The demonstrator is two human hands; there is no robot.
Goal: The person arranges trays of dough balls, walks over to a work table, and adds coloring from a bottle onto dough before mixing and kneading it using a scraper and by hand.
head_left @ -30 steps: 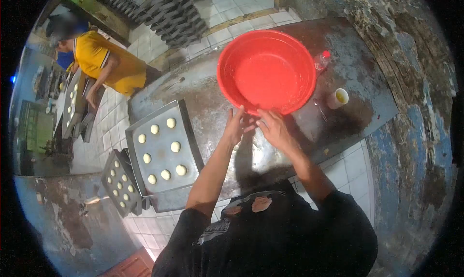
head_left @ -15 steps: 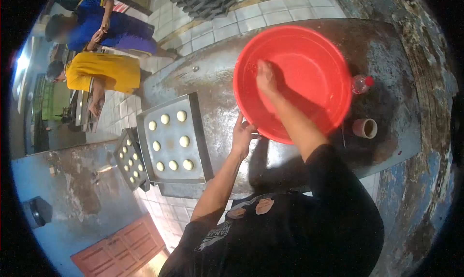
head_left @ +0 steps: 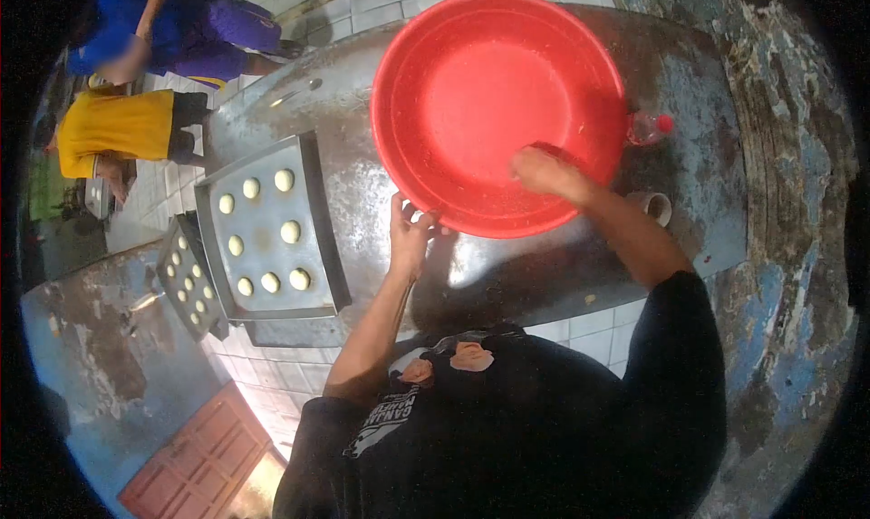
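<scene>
A large red plastic basin (head_left: 494, 97) stands on the worn metal table in front of me. At its near left edge my left hand (head_left: 413, 238) holds the rim, fingers against the outer wall. My right hand (head_left: 546, 172) is inside the basin, low on the near right side. Its fingers are curled closed against the inner surface, and what they hold, if anything, is hidden. Faint whitish traces show on the basin's inner wall.
Left of the basin lies a metal tray (head_left: 263, 247) with several pale dough balls. Another dough tray (head_left: 186, 283) is beyond it. A red-capped bottle (head_left: 645, 129) and a cup (head_left: 654, 208) stand at the right. Two people, in blue (head_left: 172, 29) and yellow (head_left: 118, 129), are at upper left.
My right hand has swept from the basin's left inner side to its near right side, its fingers now curled. My left hand stays at the rim. The view has shifted.
</scene>
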